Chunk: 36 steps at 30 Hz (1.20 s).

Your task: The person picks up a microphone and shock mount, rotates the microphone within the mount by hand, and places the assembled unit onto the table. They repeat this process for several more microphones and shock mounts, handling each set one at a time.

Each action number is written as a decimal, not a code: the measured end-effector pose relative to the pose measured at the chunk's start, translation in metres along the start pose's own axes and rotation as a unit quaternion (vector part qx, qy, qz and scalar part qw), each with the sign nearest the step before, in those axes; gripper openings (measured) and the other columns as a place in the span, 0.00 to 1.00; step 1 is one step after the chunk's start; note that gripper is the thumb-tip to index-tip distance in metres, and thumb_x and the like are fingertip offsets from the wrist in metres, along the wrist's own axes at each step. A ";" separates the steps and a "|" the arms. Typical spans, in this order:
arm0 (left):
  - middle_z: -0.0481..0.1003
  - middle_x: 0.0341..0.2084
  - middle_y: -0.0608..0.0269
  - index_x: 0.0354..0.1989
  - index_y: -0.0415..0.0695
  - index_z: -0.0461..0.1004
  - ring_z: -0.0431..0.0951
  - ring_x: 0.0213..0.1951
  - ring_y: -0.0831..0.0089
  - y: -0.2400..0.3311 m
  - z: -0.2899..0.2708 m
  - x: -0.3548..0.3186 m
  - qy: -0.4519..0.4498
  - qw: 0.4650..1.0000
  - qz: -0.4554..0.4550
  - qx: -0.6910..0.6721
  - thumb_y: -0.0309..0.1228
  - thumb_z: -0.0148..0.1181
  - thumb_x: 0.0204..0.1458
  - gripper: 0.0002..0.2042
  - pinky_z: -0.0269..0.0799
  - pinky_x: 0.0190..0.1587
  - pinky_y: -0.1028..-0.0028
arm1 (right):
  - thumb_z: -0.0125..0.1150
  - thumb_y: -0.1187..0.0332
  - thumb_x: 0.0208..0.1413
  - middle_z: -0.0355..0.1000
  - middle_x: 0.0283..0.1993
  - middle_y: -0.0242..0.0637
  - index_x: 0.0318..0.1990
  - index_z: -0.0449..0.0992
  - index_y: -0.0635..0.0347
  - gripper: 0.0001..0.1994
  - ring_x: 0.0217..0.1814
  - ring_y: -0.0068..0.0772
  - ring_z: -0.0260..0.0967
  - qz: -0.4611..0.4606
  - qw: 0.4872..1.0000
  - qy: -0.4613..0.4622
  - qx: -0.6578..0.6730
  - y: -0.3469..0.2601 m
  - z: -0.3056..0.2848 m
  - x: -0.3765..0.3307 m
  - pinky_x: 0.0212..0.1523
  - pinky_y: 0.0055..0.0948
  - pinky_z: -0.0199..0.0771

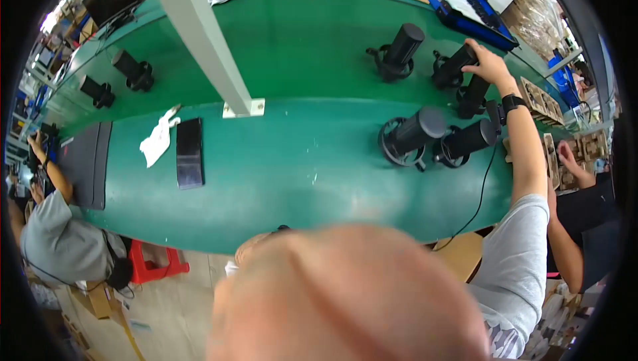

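My right hand [490,67] reaches far out to the right, its fingers curled round the top of a black cylinder [454,67] with a ring-shaped base. Right beside it stands another black cylinder [474,94], partly under the hand. Closer to me are a thick black cylinder [419,130] and a tilted one [470,139], both with open rings at the foot. A further black cylinder [403,43] is to the left of the hand. Large and blurred at the bottom, close to the camera, is what looks like my left hand [352,294]; its fingers cannot be made out.
A grey post [199,29] rises from the green table [286,181]. On the left lie a white glove-like cloth [159,138], a black flat case [189,154] and a dark folder [85,165]. A blue case [465,5] sits far right. Co-workers sit at both sides.
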<state>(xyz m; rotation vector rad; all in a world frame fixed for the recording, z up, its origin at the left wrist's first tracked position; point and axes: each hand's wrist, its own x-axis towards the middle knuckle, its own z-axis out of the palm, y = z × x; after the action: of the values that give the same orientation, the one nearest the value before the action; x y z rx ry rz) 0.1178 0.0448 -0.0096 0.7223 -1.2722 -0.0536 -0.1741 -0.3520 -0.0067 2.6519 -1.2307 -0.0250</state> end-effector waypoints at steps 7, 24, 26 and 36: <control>0.71 0.38 0.51 0.40 0.36 0.72 0.73 0.34 0.62 0.072 0.029 -0.047 -0.033 0.991 -0.021 0.129 0.29 0.51 0.51 0.11 0.72 0.34 0.68 | 0.65 0.54 0.48 0.71 0.51 0.43 0.61 0.60 0.40 0.32 0.50 0.53 0.70 -0.040 0.974 0.221 -0.025 -0.009 -0.053 -0.029 0.43 0.41 0.72; 0.71 0.42 0.53 0.46 0.43 0.70 0.72 0.40 0.64 0.112 0.012 -0.048 -0.210 0.925 0.036 0.313 0.43 0.55 0.50 0.20 0.67 0.38 0.67 | 0.67 0.48 0.46 0.70 0.41 0.46 0.56 0.55 0.61 0.38 0.26 0.37 0.74 0.054 0.489 0.197 0.848 -0.237 -0.017 -0.270 0.24 0.29 0.78; 0.71 0.44 0.52 0.50 0.40 0.67 0.73 0.41 0.63 0.101 0.018 -0.058 -0.231 0.923 -0.019 0.307 0.45 0.61 0.47 0.26 0.69 0.38 0.68 | 0.67 0.49 0.47 0.69 0.43 0.46 0.58 0.53 0.61 0.39 0.31 0.38 0.75 0.074 0.384 0.182 0.902 -0.263 0.024 -0.293 0.27 0.31 0.79; 0.72 0.40 0.45 0.49 0.33 0.63 0.76 0.36 0.67 0.093 0.016 -0.108 -0.244 0.936 -0.127 0.218 0.34 0.79 0.22 0.41 0.73 0.29 0.76 | 0.65 0.56 0.47 0.68 0.53 0.48 0.63 0.53 0.62 0.39 0.53 0.38 0.69 0.092 0.106 0.018 0.990 -0.311 0.061 -0.315 0.57 0.35 0.69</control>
<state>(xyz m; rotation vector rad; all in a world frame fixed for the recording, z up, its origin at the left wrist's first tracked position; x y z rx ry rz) 0.0361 0.1554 -0.0512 1.3148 -1.6801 -0.1725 -0.1515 0.0697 -0.1529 -0.3449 0.2793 -0.9192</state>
